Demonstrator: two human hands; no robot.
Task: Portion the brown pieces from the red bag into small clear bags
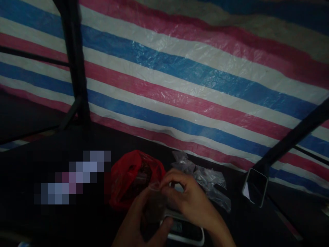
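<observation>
In front of me, my left hand [140, 212] is wrapped around a small, clear plastic bag [155, 200]; what is inside the bag is too dark to make out. The fingers of my right hand [186, 193] are pinched together at the bag's top edge. Just beneath both hands lies a digital scale [189, 233] with a white rim and a small display, partly covered by my left thumb. To the left, behind my left hand, a red plastic bag [124, 168] stands with its mouth open and dark contents showing.
Several crumpled clear plastic bags [212, 178] lie beyond my right hand on the dark table [95, 140]. A phone [255, 188] leans at the right near a dark pole [293, 137]. Striped plastic sheeting [164, 85] hangs behind. A patch on the left is pixelated.
</observation>
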